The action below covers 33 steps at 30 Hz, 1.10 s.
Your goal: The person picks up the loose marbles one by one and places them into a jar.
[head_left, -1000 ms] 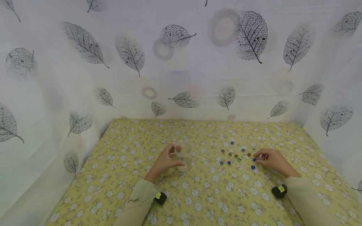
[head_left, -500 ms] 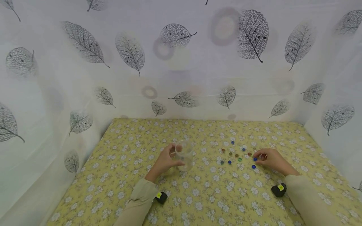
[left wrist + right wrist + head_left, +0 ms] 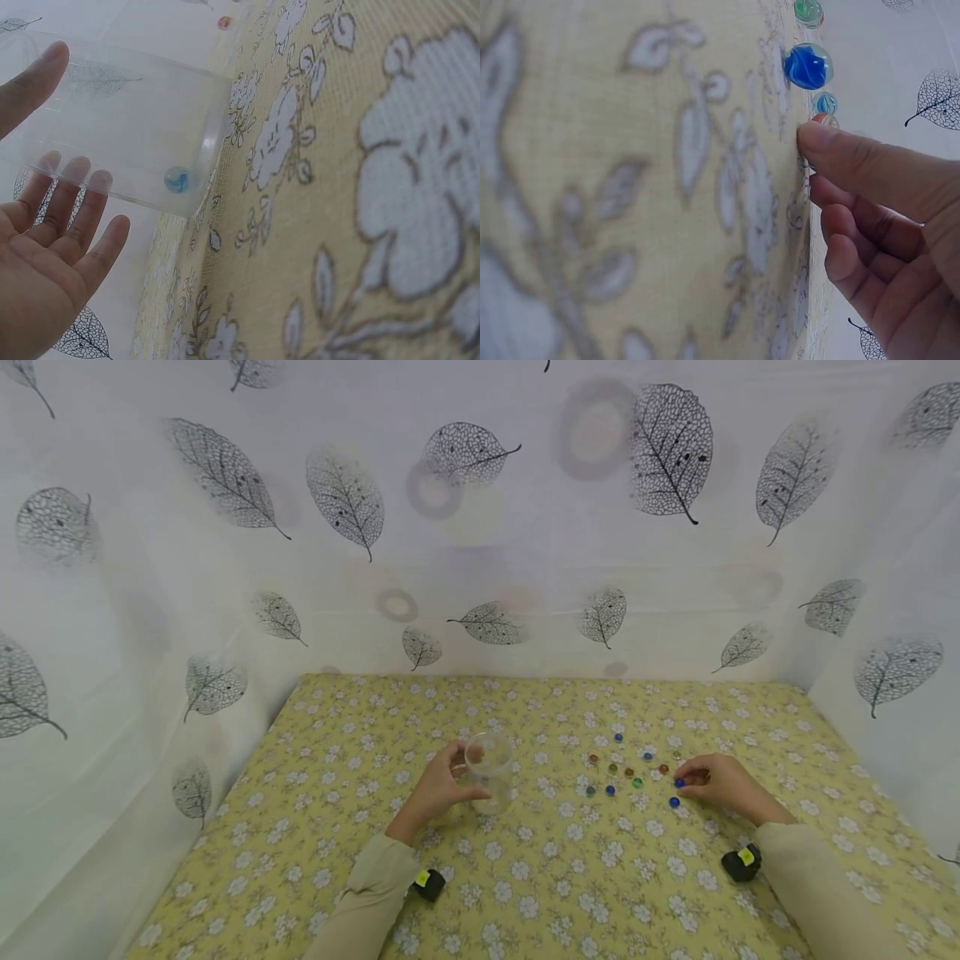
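My left hand (image 3: pixel 438 785) holds a clear cup (image 3: pixel 489 772) upright on the cloth, its thumb on one side and its fingers on the other. Near the cup's bottom, in the left wrist view, lies a glass marble (image 3: pixel 178 180) with a blue swirl. At the right, my right hand (image 3: pixel 723 787) pinches a blue marble (image 3: pixel 678 782) between thumb and index finger, low at the cloth. The thumb mostly hides this marble in the right wrist view. A second blue marble (image 3: pixel 674 802) lies just nearer to me, beside the fingertips.
Several more marbles lie scattered between the cup and my right hand, among them a green marble (image 3: pixel 637 783), a red marble (image 3: pixel 663 769) and a blue marble (image 3: pixel 618 738) farther back. A yellow flowered cloth (image 3: pixel 525 868) covers the table. White leaf-print curtains (image 3: pixel 360 602) enclose it.
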Available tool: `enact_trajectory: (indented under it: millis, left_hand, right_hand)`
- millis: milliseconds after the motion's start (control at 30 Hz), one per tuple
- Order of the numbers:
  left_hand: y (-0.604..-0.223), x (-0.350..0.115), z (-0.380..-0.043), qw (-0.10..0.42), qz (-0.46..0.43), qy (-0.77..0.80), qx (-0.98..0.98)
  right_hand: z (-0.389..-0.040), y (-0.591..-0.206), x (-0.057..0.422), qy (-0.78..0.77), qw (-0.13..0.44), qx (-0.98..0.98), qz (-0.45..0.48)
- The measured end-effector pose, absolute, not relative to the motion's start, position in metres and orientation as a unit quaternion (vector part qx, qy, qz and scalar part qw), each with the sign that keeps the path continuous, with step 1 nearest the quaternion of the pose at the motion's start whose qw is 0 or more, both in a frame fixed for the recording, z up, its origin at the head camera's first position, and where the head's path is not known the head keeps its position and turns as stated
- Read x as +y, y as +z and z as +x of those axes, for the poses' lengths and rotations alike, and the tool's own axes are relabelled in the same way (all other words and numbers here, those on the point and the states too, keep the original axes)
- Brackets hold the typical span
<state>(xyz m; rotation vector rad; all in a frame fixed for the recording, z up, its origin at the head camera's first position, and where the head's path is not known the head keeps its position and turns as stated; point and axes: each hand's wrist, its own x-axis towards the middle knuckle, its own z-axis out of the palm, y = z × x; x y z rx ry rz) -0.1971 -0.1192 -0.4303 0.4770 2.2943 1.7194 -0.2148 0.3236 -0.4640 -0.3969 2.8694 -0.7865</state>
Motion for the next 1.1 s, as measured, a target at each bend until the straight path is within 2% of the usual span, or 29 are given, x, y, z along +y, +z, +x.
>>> enact_trajectory:
  millis: [833, 933, 1100]
  left_hand:
    - [-0.435, -0.12, -0.2, 0.12, 0.157, 0.581, 0.79]
    - [-0.434, -0.12, -0.2, 0.122, 0.156, 0.581, 0.789]
    - [-0.455, -0.122, -0.209, 0.108, 0.16, 0.578, 0.793]
  right_hand:
    - [-0.214, -0.458, 0.321, -0.259, 0.079, 0.954, -0.13]
    - [-0.213, -0.453, 0.32, -0.254, 0.055, 0.956, -0.138]
    - [-0.212, -0.439, 0.313, -0.227, -0.02, 0.959, -0.17]
